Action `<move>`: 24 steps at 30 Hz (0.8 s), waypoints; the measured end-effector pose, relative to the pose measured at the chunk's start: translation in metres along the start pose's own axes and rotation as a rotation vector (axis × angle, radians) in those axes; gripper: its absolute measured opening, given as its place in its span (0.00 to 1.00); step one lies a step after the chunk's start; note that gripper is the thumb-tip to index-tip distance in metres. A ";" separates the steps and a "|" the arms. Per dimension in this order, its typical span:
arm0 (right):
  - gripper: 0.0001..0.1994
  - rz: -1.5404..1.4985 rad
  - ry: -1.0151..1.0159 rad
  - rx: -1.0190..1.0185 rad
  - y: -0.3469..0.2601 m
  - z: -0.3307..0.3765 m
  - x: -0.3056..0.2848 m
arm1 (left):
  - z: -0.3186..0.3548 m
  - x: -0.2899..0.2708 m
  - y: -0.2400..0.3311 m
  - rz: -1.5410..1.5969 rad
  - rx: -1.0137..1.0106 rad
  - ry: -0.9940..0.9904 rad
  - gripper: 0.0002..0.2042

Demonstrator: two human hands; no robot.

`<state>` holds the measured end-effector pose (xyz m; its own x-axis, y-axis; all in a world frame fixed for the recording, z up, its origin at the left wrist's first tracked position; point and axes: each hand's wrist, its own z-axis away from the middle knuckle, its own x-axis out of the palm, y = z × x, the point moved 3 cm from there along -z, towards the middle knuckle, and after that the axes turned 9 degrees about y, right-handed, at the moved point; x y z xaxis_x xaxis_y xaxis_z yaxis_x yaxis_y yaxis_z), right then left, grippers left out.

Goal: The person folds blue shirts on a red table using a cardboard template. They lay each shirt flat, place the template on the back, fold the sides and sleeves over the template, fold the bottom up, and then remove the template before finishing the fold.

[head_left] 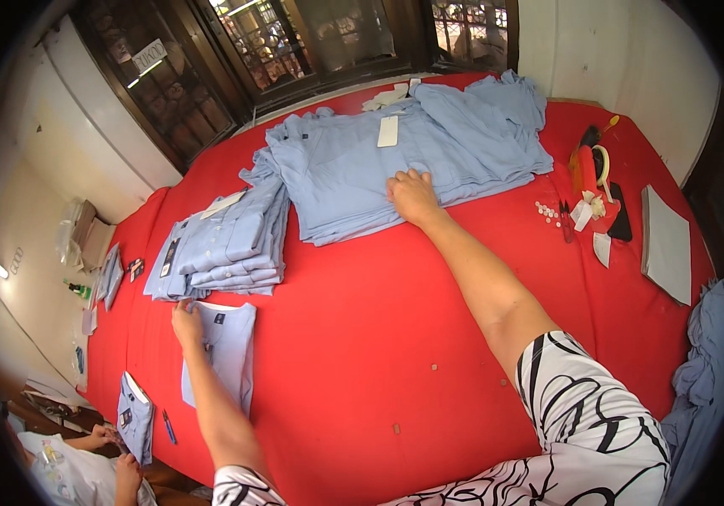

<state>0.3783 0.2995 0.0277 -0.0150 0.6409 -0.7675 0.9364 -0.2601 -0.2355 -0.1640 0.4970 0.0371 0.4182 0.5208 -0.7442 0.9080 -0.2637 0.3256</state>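
My right hand (413, 196) rests at the front edge of a wide pile of unfolded light-blue shirts (345, 185), its fingers curled into the cloth. A white tag (388, 131) lies on the top shirt. My left hand (186, 324) is at the upper left corner of a single folded blue shirt (228, 346), fingers closed at its edge; the fingertips are partly hidden. Just beyond that hand stands a stack of folded blue shirts (231, 240) with dark and white tags.
On the red-covered table (362, 337), small scissors (567, 221), white buttons (547, 212), a dark phone (620, 215) and a paper pad (665, 244) lie at right. At lower left, a co-worker's hands (117, 447) hold a folded shirt (136, 417) beside a blue pen-like tool (169, 427).
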 end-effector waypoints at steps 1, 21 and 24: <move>0.03 0.016 0.019 -0.012 0.000 0.000 0.000 | 0.009 -0.009 0.014 -0.018 0.029 0.122 0.16; 0.08 -0.892 -1.298 0.004 -0.081 0.354 -0.259 | 0.287 -0.074 0.185 0.985 -0.330 -0.198 0.17; 0.10 -0.620 -1.221 0.385 -0.040 0.405 -0.295 | 0.296 -0.071 0.200 0.804 -0.166 -0.256 0.20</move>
<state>0.2038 -0.1717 0.0221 -0.8546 -0.2420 -0.4594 0.5172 -0.4761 -0.7113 -0.0204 0.1670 -0.0172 0.9352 0.0223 -0.3534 0.3394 -0.3410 0.8767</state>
